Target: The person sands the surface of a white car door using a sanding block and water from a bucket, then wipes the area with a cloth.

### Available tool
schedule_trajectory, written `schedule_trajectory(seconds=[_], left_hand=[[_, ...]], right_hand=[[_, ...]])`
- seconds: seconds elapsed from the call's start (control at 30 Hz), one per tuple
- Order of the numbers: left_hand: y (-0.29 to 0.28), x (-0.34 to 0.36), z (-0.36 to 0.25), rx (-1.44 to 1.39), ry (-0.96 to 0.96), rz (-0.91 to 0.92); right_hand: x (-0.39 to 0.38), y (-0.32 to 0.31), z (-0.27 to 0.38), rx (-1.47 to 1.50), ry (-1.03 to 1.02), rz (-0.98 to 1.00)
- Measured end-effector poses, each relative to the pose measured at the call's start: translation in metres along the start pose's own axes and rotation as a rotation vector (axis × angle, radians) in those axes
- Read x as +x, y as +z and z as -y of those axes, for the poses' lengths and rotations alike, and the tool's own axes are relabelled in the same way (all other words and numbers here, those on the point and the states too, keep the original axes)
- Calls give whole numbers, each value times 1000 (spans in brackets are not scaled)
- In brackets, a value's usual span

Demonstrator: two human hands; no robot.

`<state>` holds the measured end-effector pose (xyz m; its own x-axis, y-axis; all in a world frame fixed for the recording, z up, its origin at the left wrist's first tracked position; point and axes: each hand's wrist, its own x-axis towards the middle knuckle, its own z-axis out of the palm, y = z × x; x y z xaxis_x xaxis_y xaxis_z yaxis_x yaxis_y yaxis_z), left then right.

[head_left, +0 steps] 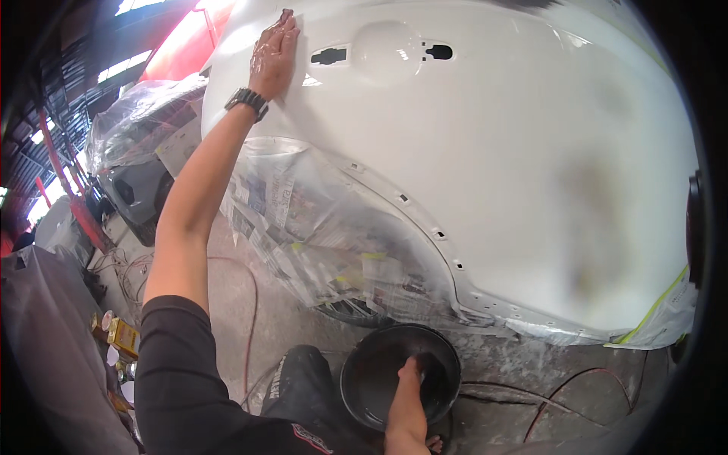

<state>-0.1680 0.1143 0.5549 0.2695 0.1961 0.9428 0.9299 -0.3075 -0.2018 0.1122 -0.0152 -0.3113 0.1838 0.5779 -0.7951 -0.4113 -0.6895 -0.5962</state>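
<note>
White panel (485, 136) and bucket (351, 364), with a person's bare hands at each. The panel, a car's body side, fills the upper right of the view; the black bucket stands below it on the floor (224, 280), right of the person's knee (303, 375). The left hand (274, 57), wet and glossy, lies flat against the panel near its upper left edge, fingers extended and close together, with nothing seen in their grasp; a dark watch (247, 103) circles the wrist. To the right of this hand are two dark cutouts (330, 56), with a shallow round recess between them. The right hand (418, 365) reaches down inside the bucket, over or into dark liquid (379, 387); its fingers are obscured, and whether they are clenched or loose cannot be told. Grey-brown smudges (595, 227) mark the panel's right part. Newspaper and clear sheeting (326, 227) cover the wheel arch, a tyre (353, 312) showing beneath. At left, a yellow can (123, 337) stands among other containers
</note>
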Motion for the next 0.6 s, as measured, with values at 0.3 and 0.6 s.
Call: schedule_trajectory(seconds=[0.3, 0.6], left_hand=[[17, -81, -140, -260, 627, 35], [10, -377, -297, -998, 550, 1074]], right_hand=[[-119, -23, 86, 132, 43, 0], [-112, -27, 75, -129, 44, 139]])
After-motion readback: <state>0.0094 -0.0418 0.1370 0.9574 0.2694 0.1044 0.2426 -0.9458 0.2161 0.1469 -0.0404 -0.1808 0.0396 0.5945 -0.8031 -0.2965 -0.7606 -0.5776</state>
